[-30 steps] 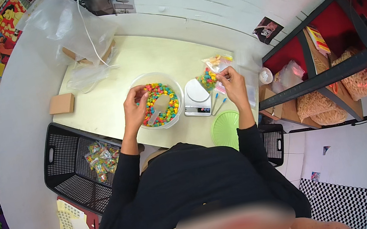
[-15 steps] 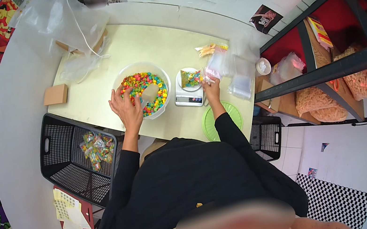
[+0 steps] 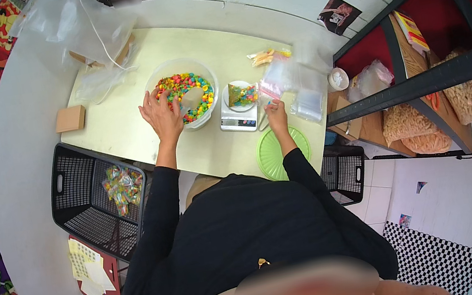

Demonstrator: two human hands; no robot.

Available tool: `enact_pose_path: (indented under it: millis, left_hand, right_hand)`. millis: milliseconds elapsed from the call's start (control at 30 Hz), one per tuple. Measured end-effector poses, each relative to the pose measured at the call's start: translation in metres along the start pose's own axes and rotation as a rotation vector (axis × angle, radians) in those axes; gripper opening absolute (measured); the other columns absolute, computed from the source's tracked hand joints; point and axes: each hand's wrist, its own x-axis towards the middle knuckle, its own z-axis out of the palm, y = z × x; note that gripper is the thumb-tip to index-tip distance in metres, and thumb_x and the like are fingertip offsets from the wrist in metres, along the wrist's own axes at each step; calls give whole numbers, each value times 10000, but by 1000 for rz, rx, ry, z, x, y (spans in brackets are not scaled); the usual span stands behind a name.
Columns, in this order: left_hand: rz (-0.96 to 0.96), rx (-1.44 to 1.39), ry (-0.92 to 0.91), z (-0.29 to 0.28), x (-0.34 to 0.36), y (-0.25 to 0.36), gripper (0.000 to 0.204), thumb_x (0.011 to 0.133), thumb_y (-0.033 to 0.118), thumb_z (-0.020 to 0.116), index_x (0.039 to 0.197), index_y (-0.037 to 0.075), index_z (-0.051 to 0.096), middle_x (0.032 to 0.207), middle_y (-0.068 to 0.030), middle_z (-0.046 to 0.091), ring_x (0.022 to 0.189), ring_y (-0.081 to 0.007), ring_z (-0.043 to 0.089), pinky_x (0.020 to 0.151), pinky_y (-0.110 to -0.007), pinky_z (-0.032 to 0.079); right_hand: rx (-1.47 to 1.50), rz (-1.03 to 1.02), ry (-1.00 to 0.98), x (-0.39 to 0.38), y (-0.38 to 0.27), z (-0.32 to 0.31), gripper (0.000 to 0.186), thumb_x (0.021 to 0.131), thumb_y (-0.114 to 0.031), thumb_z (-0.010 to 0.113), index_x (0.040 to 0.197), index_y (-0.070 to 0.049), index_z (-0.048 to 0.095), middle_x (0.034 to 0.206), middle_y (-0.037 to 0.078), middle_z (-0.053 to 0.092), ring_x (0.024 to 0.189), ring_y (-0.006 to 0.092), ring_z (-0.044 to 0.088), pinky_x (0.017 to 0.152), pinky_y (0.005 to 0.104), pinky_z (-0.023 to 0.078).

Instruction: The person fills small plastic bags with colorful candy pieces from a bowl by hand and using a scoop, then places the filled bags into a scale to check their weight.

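My left hand [image 3: 162, 117] rests at the left rim of a clear plastic tub [image 3: 176, 68], fingers spread over the edge and holding nothing. Colourful small sweets [image 3: 175, 84] fill the tub, and a pale scoop [image 3: 192, 98] lies among them. To its right, a small clear bag of the same sweets [image 3: 242, 94] lies on the white plate of a digital scale [image 3: 238, 123]. My right hand [image 3: 276, 113] hovers just right of the scale, its fingertips pinched together. A tiny coloured bit shows at the fingertips, too small to name.
A green round lid [image 3: 274, 157] lies at the front table edge below my right hand. Clear empty bags [image 3: 307, 104] are spread at the right. On the left, a black crate [image 3: 70, 200] holds several filled bags [image 3: 122, 189]. A brown box [image 3: 70, 118] sits at the table's left edge.
My right hand has drawn back from the bag on the scale, slightly toward me. My left hand stays at the tub's rim. The view has shifted a little.
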Motion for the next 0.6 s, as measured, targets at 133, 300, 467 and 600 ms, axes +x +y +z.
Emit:
enact_pose_path:
  millis: [133, 300, 467, 600]
  left_hand:
    - [14, -11, -10, 5, 7, 5, 257, 933, 274, 638, 1137, 121, 667, 1335, -118, 538, 1397, -392, 335, 1146, -643, 148]
    - [51, -17, 8, 3, 11, 12, 275, 916, 245, 659, 1161, 119, 651, 1351, -122, 519, 1388, -397, 342, 1140, -628, 178]
    - [278, -262, 44, -15, -12, 40, 396, 815, 128, 755, 1184, 66, 624, 1348, -163, 506, 1330, -394, 400, 1091, -501, 336]
    - [281, -702, -272, -17, -41, 93, 434, 833, 169, 777, 1213, 25, 627, 1176, -161, 614, 1118, -330, 593, 965, -402, 471]
  right_hand:
    - [149, 24, -61, 16, 6, 10, 408, 922, -150, 673, 1273, -17, 512, 1031, 114, 679, 825, 162, 668, 670, 303, 550]
    - [124, -12, -156, 31, -23, 3, 292, 916, -117, 669, 1173, 5, 604, 934, 93, 687, 779, 136, 661, 667, 289, 534]
    - [-133, -403, -332, -8, -104, -39, 136, 864, -107, 692, 975, -41, 731, 851, 105, 687, 804, 232, 663, 750, 346, 511]
    - [-220, -488, -597, -41, -156, -73, 123, 863, -71, 669, 962, -47, 736, 898, 112, 658, 840, 266, 638, 797, 352, 495]
